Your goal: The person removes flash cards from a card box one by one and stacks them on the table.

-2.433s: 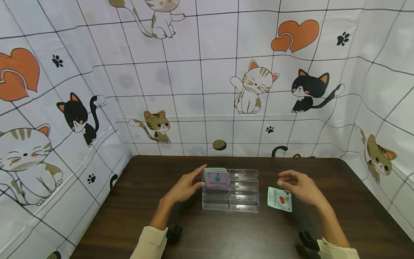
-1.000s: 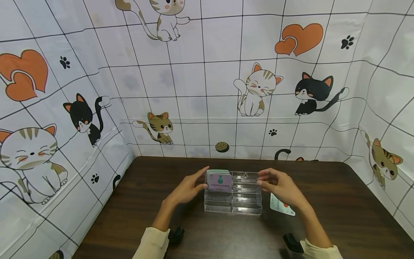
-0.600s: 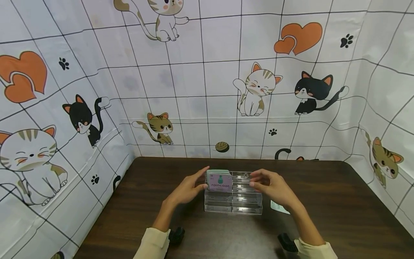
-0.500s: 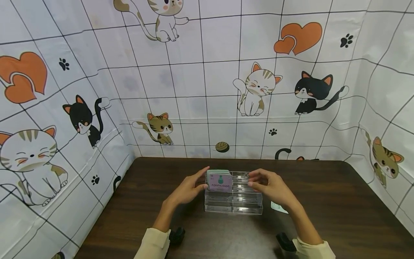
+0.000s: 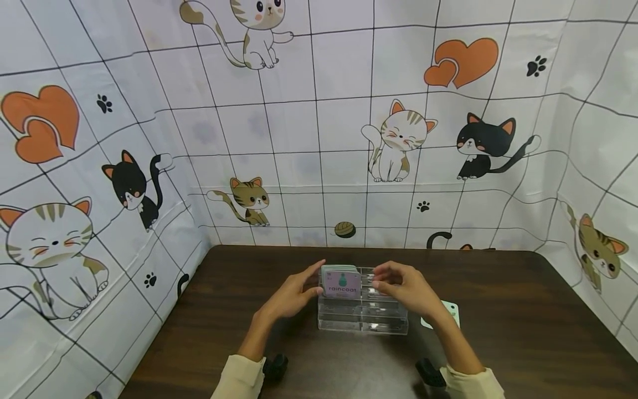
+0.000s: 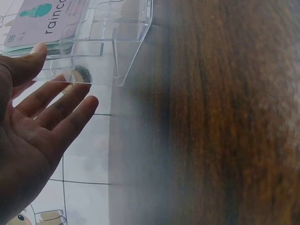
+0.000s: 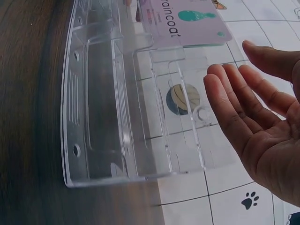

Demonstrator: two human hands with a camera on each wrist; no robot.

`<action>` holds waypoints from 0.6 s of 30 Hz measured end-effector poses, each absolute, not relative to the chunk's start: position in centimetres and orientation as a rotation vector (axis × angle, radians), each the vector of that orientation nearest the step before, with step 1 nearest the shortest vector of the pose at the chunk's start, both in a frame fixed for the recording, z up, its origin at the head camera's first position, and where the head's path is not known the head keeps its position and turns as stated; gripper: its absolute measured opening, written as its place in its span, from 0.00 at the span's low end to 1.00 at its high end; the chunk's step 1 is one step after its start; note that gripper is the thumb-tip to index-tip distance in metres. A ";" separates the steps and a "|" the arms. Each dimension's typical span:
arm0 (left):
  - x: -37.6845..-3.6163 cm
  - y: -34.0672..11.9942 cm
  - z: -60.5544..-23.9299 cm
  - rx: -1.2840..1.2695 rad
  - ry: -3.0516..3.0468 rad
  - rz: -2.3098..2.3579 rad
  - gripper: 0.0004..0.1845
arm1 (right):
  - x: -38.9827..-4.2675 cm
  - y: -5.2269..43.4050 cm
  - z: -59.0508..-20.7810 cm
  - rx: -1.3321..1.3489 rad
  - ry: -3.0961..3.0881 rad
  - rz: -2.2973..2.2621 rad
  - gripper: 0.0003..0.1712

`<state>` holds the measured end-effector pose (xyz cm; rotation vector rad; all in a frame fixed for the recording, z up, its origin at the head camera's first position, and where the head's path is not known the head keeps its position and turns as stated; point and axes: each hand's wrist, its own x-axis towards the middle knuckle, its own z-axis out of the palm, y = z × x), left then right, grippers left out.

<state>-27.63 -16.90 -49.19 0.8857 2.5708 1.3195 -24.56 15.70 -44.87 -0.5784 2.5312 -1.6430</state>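
A clear acrylic tiered holder (image 5: 363, 318) stands on the dark wooden table (image 5: 523, 332). A stack of cards (image 5: 341, 282), the front one lilac and reading "raincoat", stands in its upper left slot. My left hand (image 5: 298, 289) is at the stack's left side, fingers straight and thumb by the card edges (image 6: 37, 51). My right hand (image 5: 399, 287) hovers over the holder's right half, fingers relaxed and holding nothing (image 7: 248, 108), just right of the stack. Another white card (image 5: 451, 311) lies flat on the table behind my right wrist, mostly hidden.
White sheets printed with cats and hearts (image 5: 319, 138) wall in the table on the left, back and right. Black wrist straps (image 5: 275, 366) show at both cuffs. Bare dark wood stretches left and right of the holder.
My right hand left the card on the table and moved left over the holder, up to the stack. My left hand stayed at the stack's left side.
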 end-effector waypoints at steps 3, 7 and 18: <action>-27.6 -17.0 -49.2 0.883 2.569 1.320 0.38 | -24.8 15.3 -45.0 -0.586 2.536 -1.640 0.18; -27.6 -17.1 -49.2 0.886 2.562 1.329 0.38 | -25.0 14.8 -45.1 -0.626 2.571 -1.618 0.16; -27.6 -17.1 -49.2 0.861 2.581 1.311 0.39 | -25.5 13.2 -45.3 -0.599 2.616 -1.611 0.12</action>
